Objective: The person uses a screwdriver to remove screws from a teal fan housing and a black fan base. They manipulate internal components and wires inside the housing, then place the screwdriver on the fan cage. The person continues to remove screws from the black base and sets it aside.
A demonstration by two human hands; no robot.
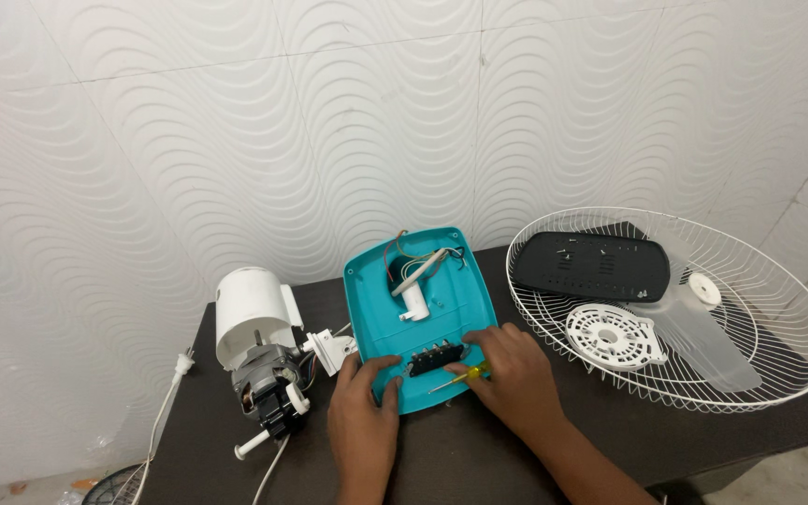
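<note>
A teal plastic fan base shell [451, 299] lies open on the dark table, with wires and a white tube piece [413, 295] inside. My left hand [364, 407] rests on the shell's near left corner, steadying it. My right hand [507, 369] holds a small screwdriver with a yellow and green handle [465, 376]; its tip points at the black switch block [436, 356] at the shell's near edge.
A white fan motor unit [259, 346] with its cord and plug [182, 360] lies to the left. At the right a white wire fan guard [675, 309] holds a black base plate [591, 265], a clear blade and a white round part [614, 337]. A wavy white wall stands behind.
</note>
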